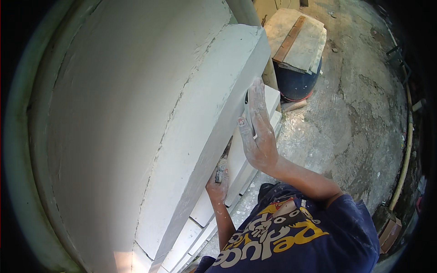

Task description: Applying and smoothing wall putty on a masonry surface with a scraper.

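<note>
My right hand (260,136), dusted white, has its fingers stretched along the side face of a white slab (200,109). Between its thumb and fingers is a thin, flat grey-white piece (248,111) with a dark edge, partly hidden by the fingers; its kind cannot be made out. Lower down, my left hand (218,187) is closed around a dusty grey, block-like piece (221,171) beneath the slab's edge. Its far end runs into the dark gap under the slab, so its full shape is hidden. White powder coats both hands.
More white slabs (200,218) lie stacked below the near edge. At the far right stands a dark blue tub (298,84) topped by a worn board (314,36) and a brown wooden strip (290,38). A yellowish pipe (405,159) runs along the rough concrete floor (350,123).
</note>
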Tool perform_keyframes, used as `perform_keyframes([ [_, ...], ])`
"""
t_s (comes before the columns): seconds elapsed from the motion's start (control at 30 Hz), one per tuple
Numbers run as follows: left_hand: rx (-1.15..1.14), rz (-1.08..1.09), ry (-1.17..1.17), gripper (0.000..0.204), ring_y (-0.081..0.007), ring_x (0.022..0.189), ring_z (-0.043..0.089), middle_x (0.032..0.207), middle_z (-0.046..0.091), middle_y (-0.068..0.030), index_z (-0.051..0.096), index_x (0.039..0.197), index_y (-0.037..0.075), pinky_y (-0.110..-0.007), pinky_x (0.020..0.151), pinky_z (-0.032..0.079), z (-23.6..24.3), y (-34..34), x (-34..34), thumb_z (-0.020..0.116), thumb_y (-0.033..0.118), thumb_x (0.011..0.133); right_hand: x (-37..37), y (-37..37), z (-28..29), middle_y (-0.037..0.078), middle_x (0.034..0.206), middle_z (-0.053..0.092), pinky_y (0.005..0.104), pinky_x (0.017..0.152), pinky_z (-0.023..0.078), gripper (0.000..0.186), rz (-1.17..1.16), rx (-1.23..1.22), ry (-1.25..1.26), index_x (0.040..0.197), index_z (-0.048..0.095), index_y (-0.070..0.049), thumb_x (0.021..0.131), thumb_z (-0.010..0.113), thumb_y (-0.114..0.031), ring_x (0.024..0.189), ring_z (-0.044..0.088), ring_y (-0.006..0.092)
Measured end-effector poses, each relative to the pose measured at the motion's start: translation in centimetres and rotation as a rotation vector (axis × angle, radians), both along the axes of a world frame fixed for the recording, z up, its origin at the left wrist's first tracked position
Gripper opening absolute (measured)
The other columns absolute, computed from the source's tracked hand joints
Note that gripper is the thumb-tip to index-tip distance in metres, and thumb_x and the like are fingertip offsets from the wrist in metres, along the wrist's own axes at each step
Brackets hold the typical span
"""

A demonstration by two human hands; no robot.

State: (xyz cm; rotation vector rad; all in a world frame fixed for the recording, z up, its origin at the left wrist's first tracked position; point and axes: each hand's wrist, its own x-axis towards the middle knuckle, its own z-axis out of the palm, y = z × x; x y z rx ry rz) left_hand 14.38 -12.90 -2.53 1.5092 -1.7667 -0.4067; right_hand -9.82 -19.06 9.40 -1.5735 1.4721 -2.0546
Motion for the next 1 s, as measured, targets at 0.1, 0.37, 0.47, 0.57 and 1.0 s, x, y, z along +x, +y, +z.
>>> perform_keyframes([
  [0.1, 0.029, 0.018, 0.002, 0.024, -0.0172, 0.073, 0.064, 0.086, 0.071, -0.0128, 0.071, 0.104, -0.004, -0.031, 0.073, 0.053, 0.1, -0.1, -0.1, 0.076, 0.014, 0.089, -2.3, -0.9, 0.8, 0.023, 0.165, 0.027, 0.0535, 0.124, 0.015, 0.053, 0.0, 0.036, 0.062, 0.156, 0.035, 0.0, 0.106, 0.046, -0.014, 0.155, 0.012, 0.0434],
  [0.37, -0.018, 0.0, -0.044, 0.024, -0.0175, 0.073, 0.063, 0.085, 0.07, -0.0131, 0.071, 0.104, -0.004, -0.032, 0.073, 0.053, 0.0, -0.1, 0.3, 0.075, 0.015, 0.09, -1.2, -1.6, 0.7, 0.022, 0.166, 0.024, 0.0446, 0.126, 0.014, 0.055, 0.005, -0.004, -0.049, 0.158, 0.03, 0.001, 0.107, 0.045, -0.012, 0.156, 0.015, 0.0348],
  [0.47, -0.034, -0.026, 0.019, 0.023, -0.0174, 0.074, 0.064, 0.086, 0.071, -0.0129, 0.071, 0.104, -0.005, -0.033, 0.073, 0.053, 0.0, -0.3, -0.1, 0.074, 0.014, 0.09, -0.2, -0.2, -0.9, 0.022, 0.166, 0.024, 0.0431, 0.126, 0.015, 0.055, 0.032, 0.037, 0.018, 0.157, 0.032, 0.002, 0.105, 0.047, -0.007, 0.156, 0.017, 0.0339],
  [0.57, 0.041, -0.023, 0.011, 0.023, -0.0168, 0.075, 0.064, 0.087, 0.071, -0.0122, 0.07, 0.104, -0.005, -0.033, 0.074, 0.053, 0.9, -0.2, -0.5, 0.074, 0.013, 0.09, -4.3, -3.8, 0.4, 0.022, 0.166, 0.024, 0.0429, 0.125, 0.016, 0.053, -0.057, 0.05, -0.003, 0.156, 0.033, 0.003, 0.108, 0.045, -0.015, 0.155, 0.018, 0.0365],
  [1.0, 0.076, -0.002, 0.039, 0.025, -0.0164, 0.076, 0.063, 0.088, 0.072, -0.0108, 0.07, 0.107, -0.005, -0.032, 0.077, 0.053, 0.2, -0.2, 0.1, 0.073, 0.014, 0.091, -3.6, -4.3, 1.3, 0.027, 0.166, 0.016, 0.0455, 0.126, 0.015, 0.056, 0.073, 0.108, -0.328, 0.158, 0.026, 0.003, 0.107, 0.042, -0.013, 0.156, 0.016, 0.0366],
])
